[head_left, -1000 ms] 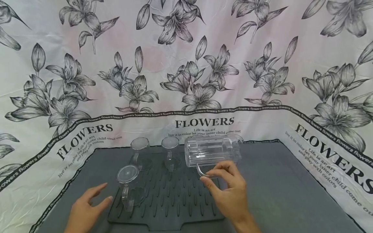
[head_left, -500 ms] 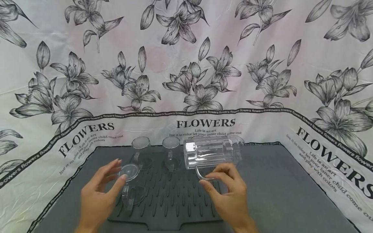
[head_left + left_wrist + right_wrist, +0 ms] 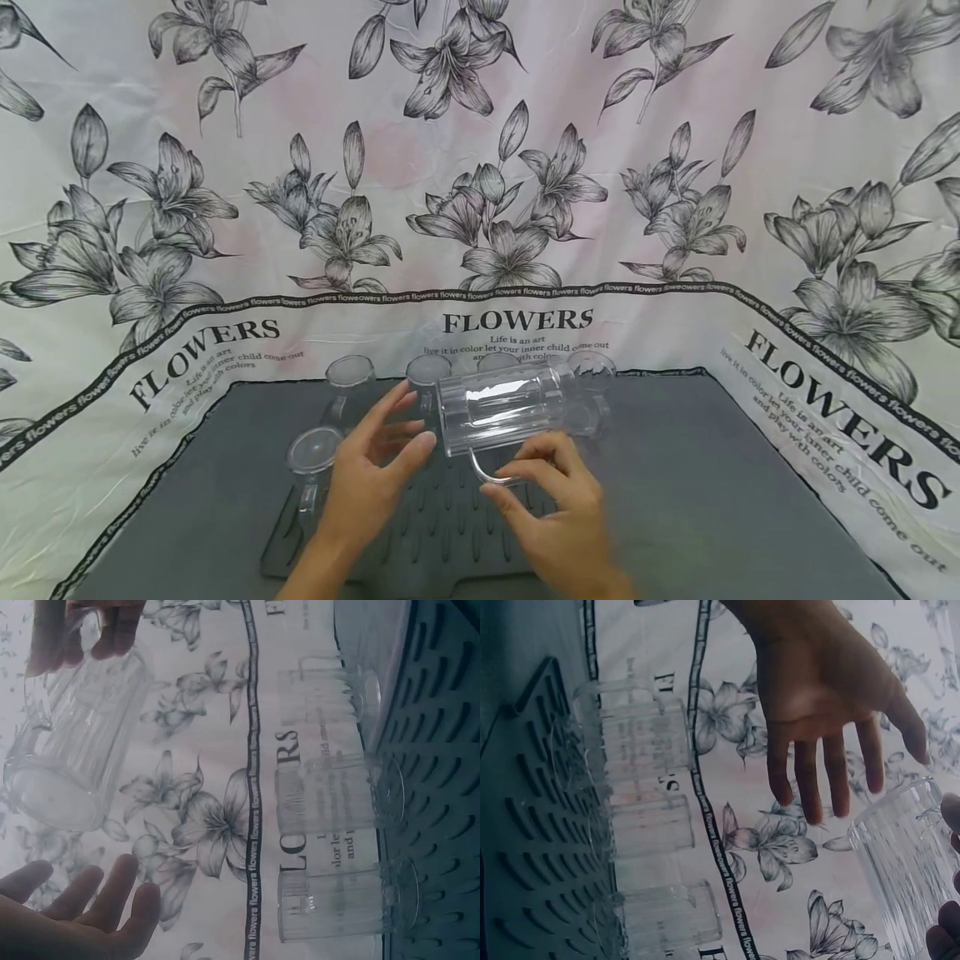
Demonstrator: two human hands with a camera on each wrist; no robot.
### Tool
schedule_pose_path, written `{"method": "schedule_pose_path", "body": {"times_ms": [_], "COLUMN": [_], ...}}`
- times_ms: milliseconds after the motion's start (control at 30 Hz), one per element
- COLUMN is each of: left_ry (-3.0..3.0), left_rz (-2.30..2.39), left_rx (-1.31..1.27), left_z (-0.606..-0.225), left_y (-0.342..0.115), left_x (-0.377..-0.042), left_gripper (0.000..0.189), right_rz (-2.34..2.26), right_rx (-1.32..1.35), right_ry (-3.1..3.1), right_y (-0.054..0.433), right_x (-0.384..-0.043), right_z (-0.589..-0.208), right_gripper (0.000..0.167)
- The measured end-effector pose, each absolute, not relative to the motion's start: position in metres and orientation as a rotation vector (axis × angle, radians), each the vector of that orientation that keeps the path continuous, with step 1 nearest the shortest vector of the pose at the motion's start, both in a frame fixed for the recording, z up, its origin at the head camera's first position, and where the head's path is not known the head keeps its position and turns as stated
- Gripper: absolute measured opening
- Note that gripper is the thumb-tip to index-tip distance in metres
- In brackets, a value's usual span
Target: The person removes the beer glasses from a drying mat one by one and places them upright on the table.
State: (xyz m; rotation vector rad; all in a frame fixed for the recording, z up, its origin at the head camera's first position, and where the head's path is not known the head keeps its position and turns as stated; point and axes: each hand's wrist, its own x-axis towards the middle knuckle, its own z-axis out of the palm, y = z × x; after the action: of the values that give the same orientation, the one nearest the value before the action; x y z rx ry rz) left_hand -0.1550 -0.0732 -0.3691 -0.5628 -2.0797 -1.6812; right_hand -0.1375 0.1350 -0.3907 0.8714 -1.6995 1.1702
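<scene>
My right hand (image 3: 555, 512) grips a clear ribbed mug (image 3: 502, 408) by its handle, fingers and thumb curled round it. The mug lies nearly sideways in the air, one end toward the left and the handle facing down. My left hand (image 3: 371, 471) is close to that end, fingers spread and thumb apart. In the left wrist view a gap shows between the left hand (image 3: 90, 911) and the round end of the mug (image 3: 56, 795). The right wrist view shows the left palm (image 3: 825, 697) facing the mug (image 3: 911, 855), with the right fingertips (image 3: 945, 937) at the frame's edge.
A dark ridged drying mat (image 3: 450, 521) lies on the grey table (image 3: 712, 500). Several clear mugs stand along its back and left, among them a front-left mug (image 3: 313, 450) and a back-right mug (image 3: 592, 367). A flower-printed cloth (image 3: 510, 192) hangs behind.
My left hand has moved right, past the front-left mug, up to the held mug's left end. The right hand has brought its mug slightly left, down and tilted it a little more.
</scene>
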Motion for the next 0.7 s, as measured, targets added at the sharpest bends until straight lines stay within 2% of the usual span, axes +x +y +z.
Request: {"method": "schedule_pose_path", "body": {"times_ms": [433,700], "left_ry": [-2.043,-2.053], "left_rz": [-1.856,-1.927], "left_rx": [-0.642,-0.582], "left_z": [-0.366,-0.3665], "left_y": [-0.0655,-0.0652], "left_x": [-0.1638,-0.1661], "left_gripper": [0.06,0.056], "right_rz": [1.184,1.165], "right_rx": [0.911,0.93], "right_ry": [-1.714,-1.742], "right_y": [0.1307,0.1331], "right_x": [-0.1391,-0.1409], "right_z": [-0.395,-0.3955], "right_gripper": [0.014,0.014]}}
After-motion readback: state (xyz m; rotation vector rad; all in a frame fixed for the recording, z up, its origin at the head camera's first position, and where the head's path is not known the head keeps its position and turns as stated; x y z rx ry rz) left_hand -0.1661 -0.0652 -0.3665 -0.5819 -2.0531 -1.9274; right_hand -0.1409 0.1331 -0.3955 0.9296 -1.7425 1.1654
